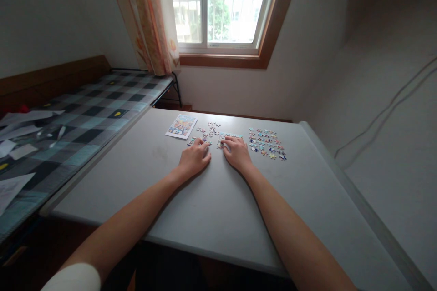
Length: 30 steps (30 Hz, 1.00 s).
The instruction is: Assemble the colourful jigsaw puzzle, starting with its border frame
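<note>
Head view: caught left hand (194, 158) and right hand (237, 152) resting on a table (211, 209), fingertips among puzzle pieces (214, 124). Could not tell either grip as apart, together or clamped on a piece. Found loose pieces between and just beyond both hands, a row (232, 135) just past the right fingers, a batch (268, 142) to the right of the right hand. Showed a picture card (181, 126) beyond the left hand, a bed (129, 91) farther left, a window (235, 9) well beyond both.
</note>
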Each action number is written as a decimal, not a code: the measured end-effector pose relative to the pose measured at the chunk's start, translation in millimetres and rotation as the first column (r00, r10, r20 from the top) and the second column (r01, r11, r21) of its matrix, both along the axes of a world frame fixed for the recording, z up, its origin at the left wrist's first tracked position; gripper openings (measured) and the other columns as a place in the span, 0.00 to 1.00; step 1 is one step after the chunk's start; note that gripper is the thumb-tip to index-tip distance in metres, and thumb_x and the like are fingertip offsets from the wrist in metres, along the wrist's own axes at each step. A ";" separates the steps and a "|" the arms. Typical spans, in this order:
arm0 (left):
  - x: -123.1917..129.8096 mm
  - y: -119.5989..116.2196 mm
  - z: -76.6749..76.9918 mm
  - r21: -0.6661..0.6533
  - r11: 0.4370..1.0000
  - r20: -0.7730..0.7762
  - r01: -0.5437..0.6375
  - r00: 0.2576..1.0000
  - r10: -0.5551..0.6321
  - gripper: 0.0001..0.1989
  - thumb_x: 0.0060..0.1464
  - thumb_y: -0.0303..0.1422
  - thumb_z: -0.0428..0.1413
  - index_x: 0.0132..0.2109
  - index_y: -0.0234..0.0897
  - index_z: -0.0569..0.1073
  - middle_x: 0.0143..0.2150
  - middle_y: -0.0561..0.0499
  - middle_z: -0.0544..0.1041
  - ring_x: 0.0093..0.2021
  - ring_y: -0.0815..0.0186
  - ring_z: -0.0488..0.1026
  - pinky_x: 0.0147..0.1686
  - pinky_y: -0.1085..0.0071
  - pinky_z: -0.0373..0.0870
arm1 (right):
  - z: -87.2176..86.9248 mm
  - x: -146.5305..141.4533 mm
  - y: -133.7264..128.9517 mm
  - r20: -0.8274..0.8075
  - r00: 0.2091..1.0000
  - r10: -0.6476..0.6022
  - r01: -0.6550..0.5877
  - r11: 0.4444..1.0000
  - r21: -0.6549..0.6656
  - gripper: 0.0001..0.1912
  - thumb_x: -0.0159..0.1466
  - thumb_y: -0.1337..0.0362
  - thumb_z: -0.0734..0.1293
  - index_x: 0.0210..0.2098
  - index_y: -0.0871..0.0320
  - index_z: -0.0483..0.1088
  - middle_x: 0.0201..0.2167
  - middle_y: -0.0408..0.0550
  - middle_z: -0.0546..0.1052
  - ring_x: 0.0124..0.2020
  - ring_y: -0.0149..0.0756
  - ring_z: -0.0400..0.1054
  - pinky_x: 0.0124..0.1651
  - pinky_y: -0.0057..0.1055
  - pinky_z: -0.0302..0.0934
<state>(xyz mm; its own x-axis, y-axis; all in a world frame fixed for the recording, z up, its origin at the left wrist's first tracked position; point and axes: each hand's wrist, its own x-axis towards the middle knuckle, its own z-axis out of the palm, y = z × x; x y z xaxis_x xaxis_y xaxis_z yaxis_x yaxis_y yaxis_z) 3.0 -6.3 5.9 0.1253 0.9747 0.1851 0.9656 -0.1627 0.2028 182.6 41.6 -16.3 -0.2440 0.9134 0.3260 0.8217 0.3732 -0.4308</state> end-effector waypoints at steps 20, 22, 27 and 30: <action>1.9 -1.2 2.0 -0.107 0.994 -0.052 -0.004 0.999 -0.002 0.20 0.60 0.42 0.48 0.56 0.47 0.71 0.39 0.48 0.80 0.40 0.59 0.76 0.40 0.68 0.68 | 0.8 0.5 0.1 0.012 1.000 0.002 -0.002 1.000 -0.023 0.16 0.64 0.63 0.61 0.48 0.51 0.74 0.54 0.48 0.72 0.54 0.45 0.59 0.54 0.43 0.55; 1.9 -1.4 2.1 -0.107 0.994 -0.053 -0.007 0.999 0.001 0.20 0.60 0.42 0.48 0.56 0.47 0.71 0.38 0.48 0.80 0.40 0.59 0.76 0.39 0.69 0.67 | 0.6 0.4 0.0 0.009 1.000 0.003 -0.003 1.000 -0.024 0.16 0.64 0.62 0.61 0.48 0.51 0.75 0.54 0.47 0.73 0.54 0.45 0.60 0.53 0.43 0.55; 1.4 -1.7 2.0 -0.109 0.994 -0.047 -0.004 0.999 -0.001 0.20 0.60 0.42 0.48 0.56 0.47 0.71 0.38 0.48 0.80 0.40 0.60 0.76 0.39 0.69 0.67 | 0.2 0.4 0.0 0.002 1.000 0.002 -0.002 1.000 -0.016 0.15 0.64 0.63 0.61 0.48 0.51 0.74 0.54 0.47 0.73 0.54 0.44 0.60 0.54 0.43 0.55; 1.1 -1.7 2.2 -0.110 0.994 -0.044 0.005 0.999 -0.009 0.19 0.60 0.42 0.48 0.56 0.47 0.71 0.39 0.48 0.80 0.40 0.59 0.76 0.39 0.68 0.67 | 0.7 0.5 -0.1 0.004 1.000 0.004 -0.003 1.000 -0.018 0.15 0.64 0.63 0.61 0.48 0.51 0.74 0.54 0.47 0.73 0.54 0.44 0.60 0.54 0.43 0.55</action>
